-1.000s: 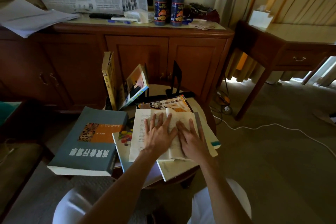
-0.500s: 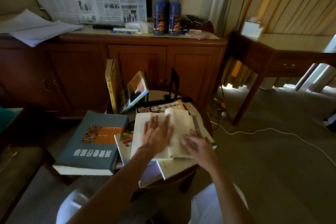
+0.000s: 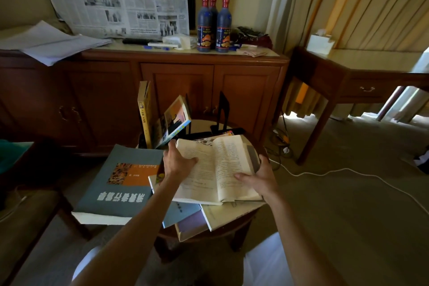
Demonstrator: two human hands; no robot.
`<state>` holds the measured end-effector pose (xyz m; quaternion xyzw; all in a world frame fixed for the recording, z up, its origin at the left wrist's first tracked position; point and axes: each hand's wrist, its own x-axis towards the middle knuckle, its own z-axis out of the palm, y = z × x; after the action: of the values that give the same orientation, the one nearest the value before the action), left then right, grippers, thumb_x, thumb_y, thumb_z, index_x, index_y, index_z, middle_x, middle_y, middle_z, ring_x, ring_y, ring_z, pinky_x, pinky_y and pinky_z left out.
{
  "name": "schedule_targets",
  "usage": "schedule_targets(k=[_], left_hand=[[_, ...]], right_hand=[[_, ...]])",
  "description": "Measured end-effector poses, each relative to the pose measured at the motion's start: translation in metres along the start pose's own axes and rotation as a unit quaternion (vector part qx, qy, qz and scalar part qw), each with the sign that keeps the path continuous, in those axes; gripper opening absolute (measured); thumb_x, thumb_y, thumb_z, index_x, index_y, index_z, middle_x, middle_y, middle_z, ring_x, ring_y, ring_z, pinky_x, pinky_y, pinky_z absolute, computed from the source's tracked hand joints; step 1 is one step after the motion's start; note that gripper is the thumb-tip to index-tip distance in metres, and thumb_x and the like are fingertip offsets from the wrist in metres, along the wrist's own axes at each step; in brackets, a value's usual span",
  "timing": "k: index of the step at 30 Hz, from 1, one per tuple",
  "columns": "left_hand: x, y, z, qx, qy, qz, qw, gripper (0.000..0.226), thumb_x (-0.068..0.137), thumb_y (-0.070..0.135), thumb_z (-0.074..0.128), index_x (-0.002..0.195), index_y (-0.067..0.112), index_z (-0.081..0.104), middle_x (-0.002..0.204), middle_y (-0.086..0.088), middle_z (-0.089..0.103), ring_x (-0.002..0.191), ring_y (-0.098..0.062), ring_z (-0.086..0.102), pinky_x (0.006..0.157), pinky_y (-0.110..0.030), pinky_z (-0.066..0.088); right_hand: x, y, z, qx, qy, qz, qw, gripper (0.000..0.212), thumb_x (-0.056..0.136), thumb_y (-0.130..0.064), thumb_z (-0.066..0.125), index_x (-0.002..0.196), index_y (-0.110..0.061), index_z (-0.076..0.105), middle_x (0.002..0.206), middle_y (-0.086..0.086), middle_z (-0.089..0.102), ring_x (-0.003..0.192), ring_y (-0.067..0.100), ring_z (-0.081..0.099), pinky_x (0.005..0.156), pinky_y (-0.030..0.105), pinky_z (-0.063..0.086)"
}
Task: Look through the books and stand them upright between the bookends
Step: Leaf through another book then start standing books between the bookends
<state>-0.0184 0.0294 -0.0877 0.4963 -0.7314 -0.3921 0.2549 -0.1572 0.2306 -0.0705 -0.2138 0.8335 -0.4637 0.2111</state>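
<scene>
Gripping the open book (image 3: 218,167) by both outer edges, the left hand (image 3: 177,161) curls round its left pages and the right hand (image 3: 260,175) clasps its right cover, above the flat pile on the round table (image 3: 234,227). Closing it squarely first seems wise; then stand it beside the leaning book (image 3: 173,121), short of the black bookend (image 3: 223,111).

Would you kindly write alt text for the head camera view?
A person's left hand and right hand grip an open book above flat books on a small round table. Behind, two books lean by black bookends.
</scene>
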Motion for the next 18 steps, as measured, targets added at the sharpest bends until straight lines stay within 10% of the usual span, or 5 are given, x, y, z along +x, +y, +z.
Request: schedule_targets(k=[5,9,14,18], left_hand=[[0.017,0.028,-0.031,-0.273,-0.164,-0.179,0.931,0.04,0.083,0.028,0.077,0.112,0.006,0.062,0.093,-0.01,0.065,0.081,-0.024,0.062,0.073,-0.038,0.055],[-0.007,0.043,-0.03,-0.359,-0.307,-0.144,0.869,0.04,0.096,0.05,0.053,0.11,0.017,0.071,0.1,-0.008,0.072,0.097,-0.026,0.065,0.083,-0.044,0.052],[-0.031,0.04,0.025,-0.16,-0.272,0.11,0.943,0.042,0.101,0.03,0.054,0.141,0.02,0.053,0.14,-0.006,0.054,0.128,-0.026,0.052,0.104,-0.035,0.043],[-0.038,0.031,0.041,-0.129,-0.261,0.109,0.95,0.084,0.088,0.051,0.066,0.156,0.036,0.017,0.137,0.007,0.036,0.126,-0.019,0.044,0.104,-0.043,0.045]], right_hand=[[-0.009,-0.042,-0.022,0.032,-0.049,0.018,0.998,0.072,0.074,-0.01,0.084,0.134,-0.012,0.045,0.116,0.0,0.058,0.099,0.018,0.061,0.073,0.029,0.053],[-0.012,-0.064,-0.02,0.097,-0.143,0.042,0.984,0.025,0.083,-0.005,0.072,0.103,-0.018,0.066,0.097,0.008,0.07,0.085,0.023,0.069,0.069,0.038,0.06],[-0.011,-0.069,-0.009,0.178,-0.088,0.091,0.976,0.011,0.093,-0.009,0.056,0.099,-0.004,0.064,0.089,0.016,0.068,0.08,0.029,0.067,0.069,0.039,0.056],[-0.019,-0.049,-0.007,0.295,-0.068,0.18,0.936,0.017,0.093,-0.026,0.056,0.1,-0.012,0.058,0.099,0.02,0.065,0.091,0.034,0.063,0.068,0.039,0.051]])
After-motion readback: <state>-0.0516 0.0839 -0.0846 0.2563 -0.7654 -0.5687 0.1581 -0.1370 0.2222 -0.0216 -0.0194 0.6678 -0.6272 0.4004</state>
